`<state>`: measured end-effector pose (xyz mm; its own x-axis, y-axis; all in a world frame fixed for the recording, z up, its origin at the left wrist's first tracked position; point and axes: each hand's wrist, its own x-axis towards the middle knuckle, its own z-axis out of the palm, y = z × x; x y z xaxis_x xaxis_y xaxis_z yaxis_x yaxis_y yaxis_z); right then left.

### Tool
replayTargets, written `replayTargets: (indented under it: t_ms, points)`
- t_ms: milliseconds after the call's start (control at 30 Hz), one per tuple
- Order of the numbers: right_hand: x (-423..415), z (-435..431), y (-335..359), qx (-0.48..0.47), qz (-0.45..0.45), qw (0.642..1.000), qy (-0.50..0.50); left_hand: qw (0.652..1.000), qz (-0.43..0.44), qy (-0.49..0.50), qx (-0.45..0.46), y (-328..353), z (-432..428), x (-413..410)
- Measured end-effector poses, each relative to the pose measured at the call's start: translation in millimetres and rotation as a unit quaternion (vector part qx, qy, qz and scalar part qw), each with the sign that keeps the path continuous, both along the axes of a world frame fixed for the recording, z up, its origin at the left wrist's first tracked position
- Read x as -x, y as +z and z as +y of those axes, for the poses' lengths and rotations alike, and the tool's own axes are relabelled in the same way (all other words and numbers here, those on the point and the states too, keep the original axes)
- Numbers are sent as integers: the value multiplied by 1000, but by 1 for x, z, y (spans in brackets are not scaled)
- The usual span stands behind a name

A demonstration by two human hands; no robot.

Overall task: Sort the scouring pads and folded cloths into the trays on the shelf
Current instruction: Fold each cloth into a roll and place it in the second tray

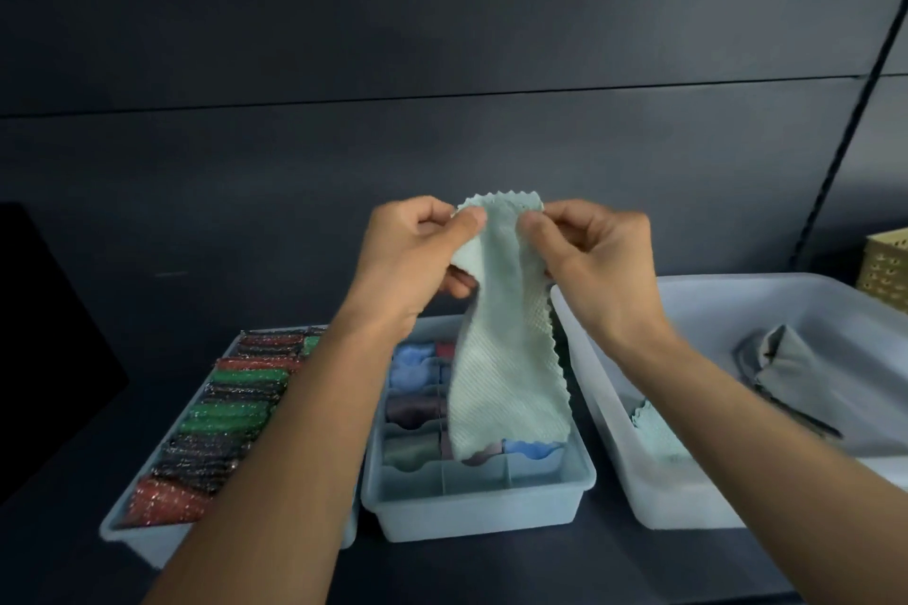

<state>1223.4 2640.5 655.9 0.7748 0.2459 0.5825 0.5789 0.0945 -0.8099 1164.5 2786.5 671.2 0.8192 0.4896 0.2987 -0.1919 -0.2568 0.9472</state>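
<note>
Head view: mint cloth hanging lengthwise, vertical.

Both hands hold a pale green cloth up above the shelf, the left hand and right hand each pinching its zigzag top edge. The cloth hangs over the divided tray of folded cloths. To the left a tray holds rows of glittery scouring pads; to the right a large bin holds a grey cloth.
</note>
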Motion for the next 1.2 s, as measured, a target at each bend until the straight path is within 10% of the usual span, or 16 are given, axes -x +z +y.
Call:
replayTargets:
  t_ms: [467,900,1200]
  points:
    - [11,12,-6,65,-87,993,44,988,-36,-83,126,10,-14,8]
    - [12,11,-1,4,105,983,148,991,-91,-79,64,-15,-21,6]
    - [-11,-8,23,113,18,986,121,990,-110,-86,29,-1,-6,5]
